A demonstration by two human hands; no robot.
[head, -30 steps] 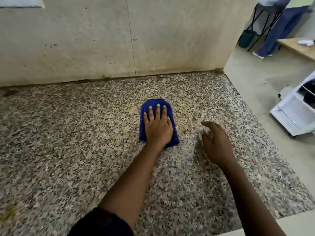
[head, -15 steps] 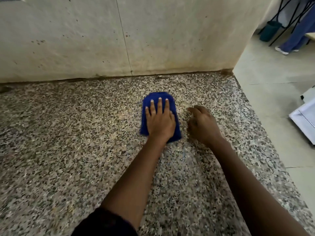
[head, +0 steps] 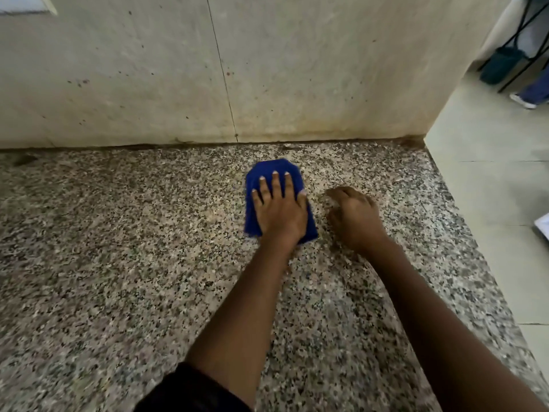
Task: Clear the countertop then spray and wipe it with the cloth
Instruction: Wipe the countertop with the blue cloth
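Near the back wall (head: 267,69), the blue cloth (head: 276,171) was pressed flat on the countertop (head: 104,263) under the left hand (head: 280,211), fingers straight; the right hand (head: 355,221) was loosely curled, empty. Wiping was underway; unwiped stone presumably needed a sideways sweep next.

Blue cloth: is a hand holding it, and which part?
The left hand presses flat on top of the blue cloth, covering its near half, fingers straight. The right hand, loosely curled on the granite countertop, holds nothing.
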